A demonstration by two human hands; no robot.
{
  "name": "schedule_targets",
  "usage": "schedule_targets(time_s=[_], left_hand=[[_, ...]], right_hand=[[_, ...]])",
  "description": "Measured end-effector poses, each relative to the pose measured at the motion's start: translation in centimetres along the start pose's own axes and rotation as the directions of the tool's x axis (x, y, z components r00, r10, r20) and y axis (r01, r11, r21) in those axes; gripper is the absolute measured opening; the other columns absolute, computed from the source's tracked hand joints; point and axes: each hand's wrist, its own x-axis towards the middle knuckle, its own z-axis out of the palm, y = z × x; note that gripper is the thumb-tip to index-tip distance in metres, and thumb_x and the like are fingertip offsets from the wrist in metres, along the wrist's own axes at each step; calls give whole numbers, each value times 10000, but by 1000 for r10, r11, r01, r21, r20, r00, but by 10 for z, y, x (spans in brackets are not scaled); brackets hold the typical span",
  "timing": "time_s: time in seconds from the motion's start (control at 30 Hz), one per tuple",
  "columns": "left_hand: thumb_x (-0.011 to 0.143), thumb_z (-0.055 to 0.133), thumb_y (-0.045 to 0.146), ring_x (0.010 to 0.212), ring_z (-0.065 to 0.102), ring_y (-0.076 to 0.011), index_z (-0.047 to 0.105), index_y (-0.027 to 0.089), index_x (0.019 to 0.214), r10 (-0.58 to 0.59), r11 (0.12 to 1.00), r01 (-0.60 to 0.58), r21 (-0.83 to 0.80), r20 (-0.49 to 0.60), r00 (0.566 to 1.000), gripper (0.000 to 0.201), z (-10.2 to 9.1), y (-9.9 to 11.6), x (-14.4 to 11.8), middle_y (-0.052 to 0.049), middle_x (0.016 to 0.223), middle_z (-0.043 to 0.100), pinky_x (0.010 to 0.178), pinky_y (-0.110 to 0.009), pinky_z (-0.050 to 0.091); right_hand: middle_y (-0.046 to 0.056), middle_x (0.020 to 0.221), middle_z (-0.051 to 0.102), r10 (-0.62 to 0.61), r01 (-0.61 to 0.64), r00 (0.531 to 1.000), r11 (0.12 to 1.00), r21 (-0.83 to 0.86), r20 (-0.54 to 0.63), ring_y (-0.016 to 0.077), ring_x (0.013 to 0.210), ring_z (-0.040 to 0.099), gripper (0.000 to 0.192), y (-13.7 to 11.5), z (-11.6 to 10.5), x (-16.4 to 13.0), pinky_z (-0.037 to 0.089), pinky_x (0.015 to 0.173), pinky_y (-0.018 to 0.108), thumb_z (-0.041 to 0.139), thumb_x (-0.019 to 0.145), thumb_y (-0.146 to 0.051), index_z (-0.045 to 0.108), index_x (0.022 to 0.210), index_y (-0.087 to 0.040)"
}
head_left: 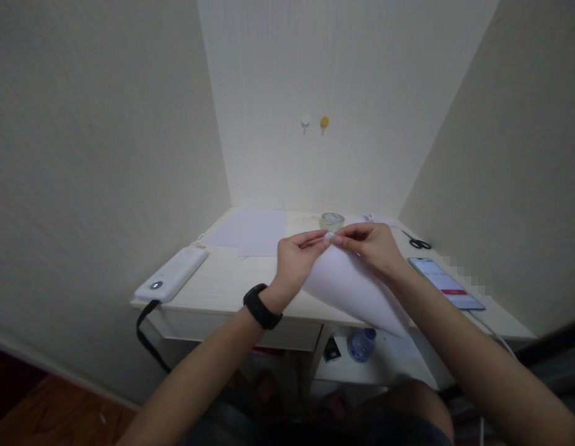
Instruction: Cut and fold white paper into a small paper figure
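Observation:
A white sheet of paper [350,282] hangs down from my pinched fingers over the front part of the desk. My left hand [300,254], with a black watch [262,306] on its wrist, grips the sheet's upper corner between thumb and fingers. Meeting it at that same corner, my right hand [362,244] is also closed on the paper. The corner looks folded or curled where the fingertips come together; its detail is too small to tell. Just behind my hands stands a roll of clear tape [332,220].
Flat sheets of paper [262,232] lie at the back left. A white device [171,275] with a black strap rests on the left edge. On the right are black-handled scissors [418,243] and a phone [445,284] with a cable. A plastic bottle [362,344] sits on the shelf below.

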Motion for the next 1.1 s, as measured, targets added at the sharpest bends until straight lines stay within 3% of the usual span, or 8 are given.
schedule_targets(time_s=[0.33, 0.47, 0.77, 1.1], left_hand=[[821, 727, 257, 989, 721, -219, 790, 217, 978, 149, 968, -138, 212, -38, 988, 174, 1, -2, -4, -47, 1036, 764, 947, -354, 557], [815, 732, 233, 978, 725, -210, 790, 218, 976, 174, 961, -158, 227, -52, 983, 172, 1, -2, -4, -40, 1025, 766, 936, -334, 562], [729, 803, 213, 875, 739, -218, 799, 180, 902, 37, 994, -31, 103, -64, 997, 177, 0, 5, -1, -73, 924, 780, 831, -326, 589], [638, 857, 212, 747, 708, -183, 800, 164, 876, -140, 987, 137, -78, -32, 990, 249, -2, 8, -3, -78, 841, 779, 755, -314, 568]], right_hand=[[78, 726, 724, 127, -119, 992, 969, 219, -22, 178, 634, 608, 352, 10, 9, 0, 466, 598, 328, 860, 558, -439, 762, 738, -153], [78, 727, 722, 138, -129, 990, 965, 230, -23, 178, 637, 607, 351, 11, 10, 0, 463, 604, 329, 862, 546, -430, 762, 738, -153], [53, 684, 717, -31, 34, 998, 998, 55, -48, 176, 640, 610, 250, 2, 9, 1, 469, 641, 327, 785, 636, -410, 740, 691, -170], [34, 630, 673, -28, 32, 997, 997, 63, -66, 156, 591, 566, 256, 7, 15, 0, 437, 595, 309, 752, 646, -416, 693, 662, -167]])
